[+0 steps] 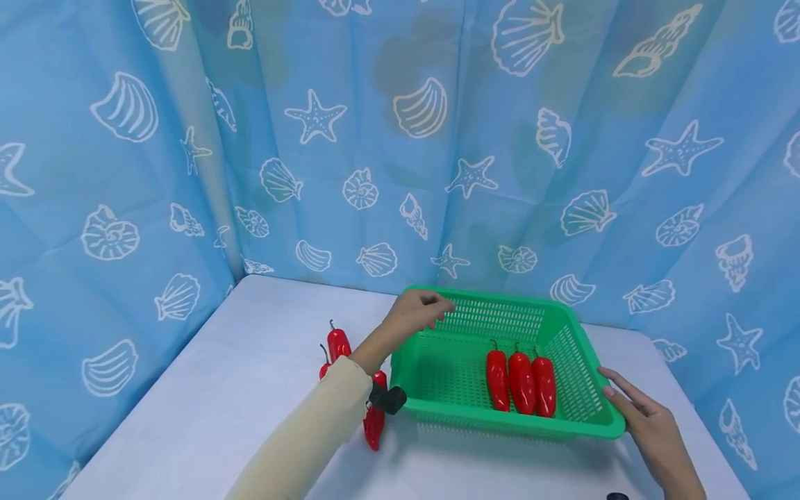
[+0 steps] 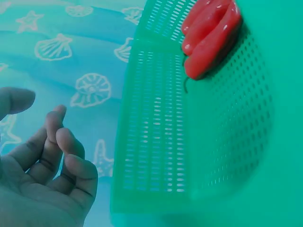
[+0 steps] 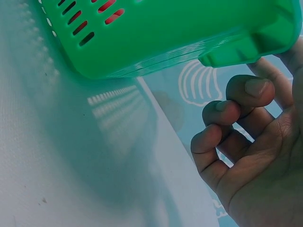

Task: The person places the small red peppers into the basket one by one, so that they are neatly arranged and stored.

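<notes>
My left hand (image 1: pixel 417 310) is above the back left of a green plastic basket (image 1: pixel 500 423), near its rim. Its fingers curl loosely with the thumb apart, and nothing is between them; the left wrist view shows this hand (image 2: pixel 47 175) beside the basket wall. Three red peppers, one of them a red pepper (image 1: pixel 521 382), lie side by side in the basket's right half, stems to the back. At the basket's right rim, my right hand (image 1: pixel 653 434) holds the edge with thumb and forefinger. In the right wrist view, its other fingers (image 3: pixel 220 112) curl below the rim.
Several more red peppers (image 1: pixel 338 342) lie on the white table (image 1: pixel 206 389) left of the basket, partly hidden by my left forearm. A patterned blue curtain (image 1: pixel 375 173) hangs behind and beside the table. A small dark object (image 1: pixel 617 496) shows at the bottom edge.
</notes>
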`<state>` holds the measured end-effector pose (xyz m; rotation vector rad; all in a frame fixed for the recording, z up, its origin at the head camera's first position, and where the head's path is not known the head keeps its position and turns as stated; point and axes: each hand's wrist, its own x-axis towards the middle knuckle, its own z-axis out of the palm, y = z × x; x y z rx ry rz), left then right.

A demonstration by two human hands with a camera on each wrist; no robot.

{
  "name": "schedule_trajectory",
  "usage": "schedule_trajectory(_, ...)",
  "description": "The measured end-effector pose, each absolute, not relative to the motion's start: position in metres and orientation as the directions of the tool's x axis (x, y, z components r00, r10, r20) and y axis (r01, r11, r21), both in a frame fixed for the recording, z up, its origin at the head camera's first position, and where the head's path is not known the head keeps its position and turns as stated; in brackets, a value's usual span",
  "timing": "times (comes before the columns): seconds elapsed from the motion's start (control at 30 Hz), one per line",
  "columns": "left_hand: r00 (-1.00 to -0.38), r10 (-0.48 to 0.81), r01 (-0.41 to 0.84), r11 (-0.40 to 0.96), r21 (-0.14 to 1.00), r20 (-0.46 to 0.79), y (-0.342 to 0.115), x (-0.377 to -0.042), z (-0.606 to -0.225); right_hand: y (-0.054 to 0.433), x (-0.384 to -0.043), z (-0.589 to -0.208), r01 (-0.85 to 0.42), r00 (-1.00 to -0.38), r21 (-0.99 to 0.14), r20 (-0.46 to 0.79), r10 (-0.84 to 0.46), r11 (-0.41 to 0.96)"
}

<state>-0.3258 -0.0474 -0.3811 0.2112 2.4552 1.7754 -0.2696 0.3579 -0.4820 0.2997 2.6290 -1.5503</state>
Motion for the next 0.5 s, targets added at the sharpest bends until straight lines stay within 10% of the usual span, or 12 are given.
schedule_trajectory(0.5, -0.995, 0.039, 0.1, 0.24, 0.966, 0.093, -0.097, -0.289, -0.382, 0.354, -0.268, -0.483, 0.205, -0.977, -0.866, -0.157, 0.142, 0.455)
